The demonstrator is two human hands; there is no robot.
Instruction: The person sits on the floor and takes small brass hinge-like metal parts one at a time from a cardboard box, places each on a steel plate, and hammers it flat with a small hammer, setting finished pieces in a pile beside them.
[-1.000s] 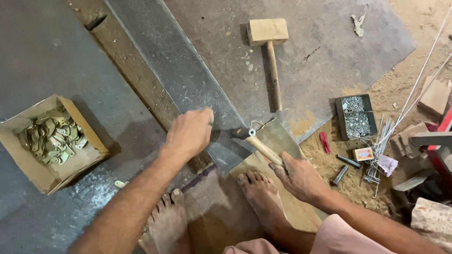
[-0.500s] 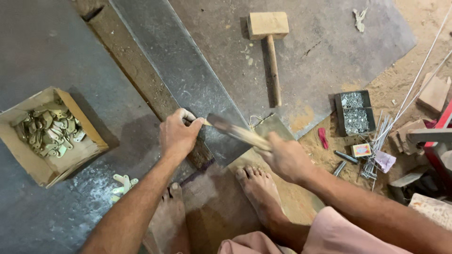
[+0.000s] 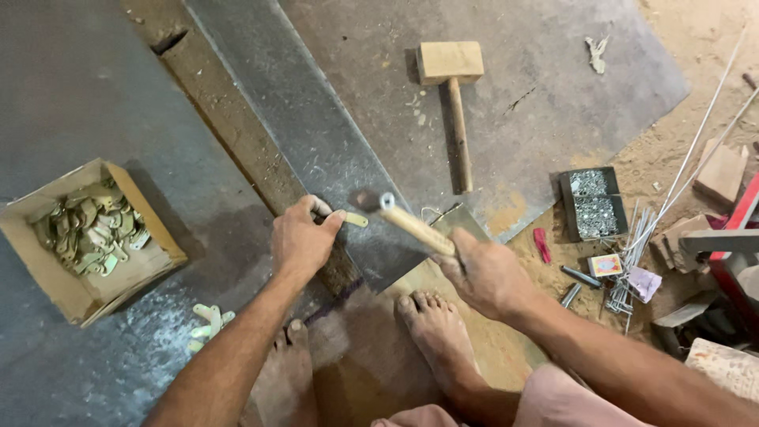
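L hand (image 3: 302, 239): clenched, thumb and forefinger pinching a small flat brass-coloured metal clip (image 3: 353, 219); clip tip pokes out to the R of the fingers and lies on the grey sheet-metal strip (image 3: 316, 150). Hand sits over the wooden batten (image 3: 229, 126) that runs diagonally alongside that strip.

R hand (image 3: 484, 273): fist wrapped round the wooden handle of a small hammer (image 3: 411, 225). Hammer raised, tilted; metal head at upper L end, just R of the clip, apart from it. Head slightly blurred.

Positions below ref. the clip:
- Directly below: two bare feet (image 3: 439, 340) on sheet and sandy floor, one per side of the batten's lower end.
- Far L: open cardboard box (image 3: 47, 269) part-filled w/ like clips; box rests on a grey sheet.
- Lower L, near L forearm: a few loose clips (image 3: 209, 320) on the sheet.
- Upper R: wooden mallet (image 3: 452, 95) lying flat, head away from the person, well apart from both hands.
- R, past hammer hand: dark tray of small nails (image 3: 594, 204) at sheet edge.
- Further R, lower: red-handled tool (image 3: 541, 245), small printed box (image 3: 606, 264), bundle of thin metal rods (image 3: 672, 198) on sand.
- Far R: wood offcuts (image 3: 723, 170); detail unclear.
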